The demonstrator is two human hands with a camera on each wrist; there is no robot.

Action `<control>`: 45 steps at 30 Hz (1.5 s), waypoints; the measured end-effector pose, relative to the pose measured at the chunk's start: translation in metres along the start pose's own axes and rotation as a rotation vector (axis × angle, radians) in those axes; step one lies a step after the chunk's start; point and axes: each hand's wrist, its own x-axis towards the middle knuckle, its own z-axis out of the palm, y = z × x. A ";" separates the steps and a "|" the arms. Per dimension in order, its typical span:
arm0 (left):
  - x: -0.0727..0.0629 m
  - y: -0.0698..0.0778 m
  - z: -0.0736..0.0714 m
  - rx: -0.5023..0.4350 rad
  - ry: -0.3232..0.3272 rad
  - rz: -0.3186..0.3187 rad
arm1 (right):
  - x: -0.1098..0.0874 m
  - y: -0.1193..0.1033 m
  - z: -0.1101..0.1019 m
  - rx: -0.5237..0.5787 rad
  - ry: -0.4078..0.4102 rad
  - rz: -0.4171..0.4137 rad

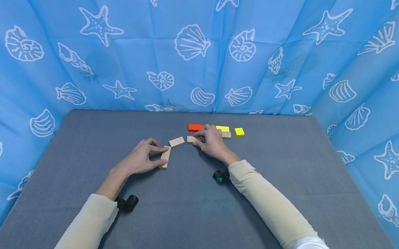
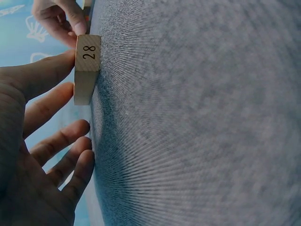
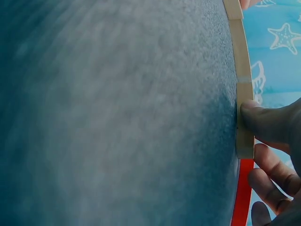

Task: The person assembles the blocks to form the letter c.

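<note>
Toward twelve o'clock on the table (image 1: pixel 178 222), plain wooden blocks (image 1: pixel 176 142) are making up a bent row, seemingly well under way; whether more remains isn't showing. The left hand (image 1: pixel 137 157) is pinching a slanting block (image 1: pixel 166 157) at eleven o'clock; the right hand (image 1: pixel 212 142) is pinching another block (image 1: pixel 190 139) at twelve. Red (image 1: pixel 195 127) and yellow blocks (image 1: pixel 223 128) are lying just beyond. Grey, fabric-like material is covering the table; a blue seashell-printed curtain (image 1: pixel 164 22) is hanging behind.
</note>
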 end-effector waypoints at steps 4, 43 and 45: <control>-0.001 0.001 0.000 -0.001 -0.001 -0.006 | 0.002 -0.002 0.002 -0.002 -0.001 0.000; -0.002 0.002 0.000 -0.011 0.005 -0.010 | -0.007 0.017 -0.019 -0.003 0.054 0.037; -0.002 0.002 -0.001 -0.013 0.005 -0.006 | -0.010 0.023 -0.023 -0.015 0.068 0.055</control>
